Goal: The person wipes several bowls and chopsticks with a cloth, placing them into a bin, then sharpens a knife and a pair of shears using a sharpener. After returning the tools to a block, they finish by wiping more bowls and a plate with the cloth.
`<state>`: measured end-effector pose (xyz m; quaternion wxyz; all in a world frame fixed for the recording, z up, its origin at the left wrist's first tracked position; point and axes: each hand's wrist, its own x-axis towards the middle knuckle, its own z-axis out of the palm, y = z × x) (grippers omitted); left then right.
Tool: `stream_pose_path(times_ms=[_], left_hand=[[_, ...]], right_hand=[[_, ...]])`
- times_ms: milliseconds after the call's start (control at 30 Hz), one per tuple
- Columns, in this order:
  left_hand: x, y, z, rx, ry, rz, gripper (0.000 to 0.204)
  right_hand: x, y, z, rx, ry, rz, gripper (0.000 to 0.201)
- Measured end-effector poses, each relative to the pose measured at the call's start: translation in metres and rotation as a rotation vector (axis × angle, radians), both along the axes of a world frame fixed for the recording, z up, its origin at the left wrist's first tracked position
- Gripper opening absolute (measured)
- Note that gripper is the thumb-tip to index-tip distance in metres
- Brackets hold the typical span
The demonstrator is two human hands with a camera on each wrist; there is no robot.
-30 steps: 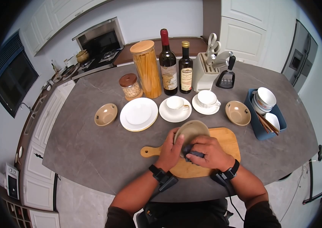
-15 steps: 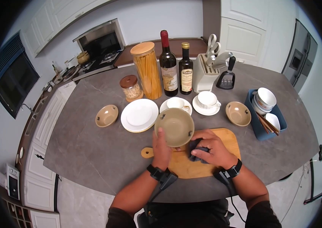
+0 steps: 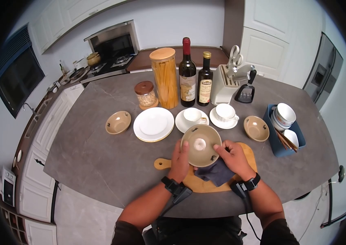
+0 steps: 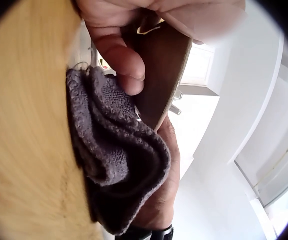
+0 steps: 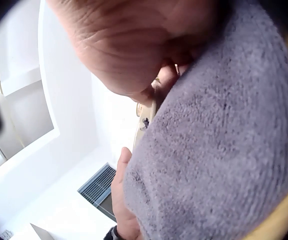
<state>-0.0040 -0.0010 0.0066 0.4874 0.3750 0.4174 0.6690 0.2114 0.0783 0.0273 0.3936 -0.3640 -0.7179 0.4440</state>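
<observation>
A beige bowl (image 3: 198, 156) with small dark motifs inside is tilted toward me over the wooden cutting board (image 3: 195, 185). My left hand (image 3: 179, 163) grips its left side, thumb over the rim and fingers underneath. At the right side my right hand (image 3: 235, 158) pinches the rim, thumb on the inside. A dark grey-purple cloth (image 3: 215, 173) lies bunched on the board below the bowl. Seen from the left wrist, the folded cloth (image 4: 116, 135) sits right by the fingertips; in the right wrist view the cloth (image 5: 219, 135) hides much of the bowl.
Behind the bowl stand two cups on saucers (image 3: 187, 122), stacked white plates (image 3: 153, 124) and two more beige bowls (image 3: 118, 122). Farther back are a pasta jar (image 3: 166, 81), bottles (image 3: 187, 77) and a knife block (image 3: 224, 87). A blue bin (image 3: 281, 149) holds bowls and chopsticks.
The right hand has left the cloth on the board and taken the bowl's right rim. The bowl has moved slightly right and lower, still in the left hand. The head view has shifted slightly.
</observation>
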Motion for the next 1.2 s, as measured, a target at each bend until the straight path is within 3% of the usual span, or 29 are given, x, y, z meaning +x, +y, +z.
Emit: stream_pose_path(times_ms=[200,300,400,667,1000,1200], left_hand=[[-0.002,-0.004,0.000,0.046,0.082,-0.085,0.056],[-0.001,0.001,-0.011,0.110,-0.058,-0.152,0.058],[-0.006,0.003,-0.014,0.100,-0.001,-0.192,0.061],[-0.003,0.003,-0.014,0.042,0.060,-0.164,0.057],[-0.003,0.000,-0.007,0.001,-0.005,-0.147,0.040],[-0.005,0.000,-0.006,0.010,0.081,-0.161,0.045]], right_hand=[[-0.002,0.002,0.003,0.039,-0.119,0.050,0.047],[0.002,0.007,0.001,-0.114,-0.079,0.027,0.047],[0.020,0.020,0.012,-0.278,-0.034,0.010,0.045],[0.100,0.056,0.041,-0.334,-0.014,-0.391,0.035],[0.157,0.082,0.011,-0.413,-0.056,-0.592,0.038],[0.166,0.100,-0.004,-0.405,-0.137,-0.657,0.037]])
